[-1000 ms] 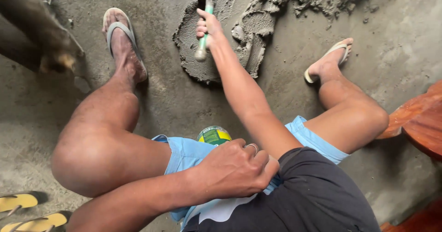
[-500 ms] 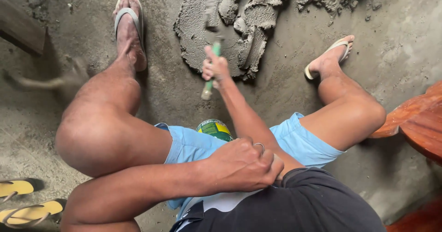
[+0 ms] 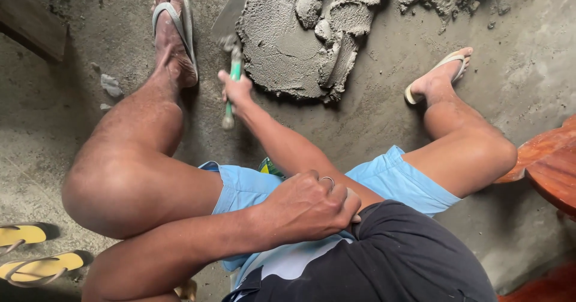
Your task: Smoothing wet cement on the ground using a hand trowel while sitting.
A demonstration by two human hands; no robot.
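My right hand (image 3: 237, 91) is stretched forward between my knees and grips the green handle of a trowel (image 3: 231, 68). The trowel's grey metal blade (image 3: 230, 15) points away from me and lies at the left edge of a flattened heap of wet grey mortar (image 3: 300, 38) on the concrete floor. My left hand (image 3: 309, 209), with a ring on one finger, is closed in a fist and rests on my right forearm near my lap. My sandalled feet stand on either side of the mortar, the left foot (image 3: 174, 32) close beside the blade.
A reddish wooden stool (image 3: 549, 167) stands at the right edge. Two yellow sandals (image 3: 33, 251) lie at the lower left. A wooden board (image 3: 30, 23) sits at the top left, with small stones (image 3: 111, 86) near it. A green and yellow object (image 3: 270, 167) shows between my thighs.
My right hand has drawn the trowel back and to the left, from the middle of the mortar to its left edge. The left fist has stayed in place.
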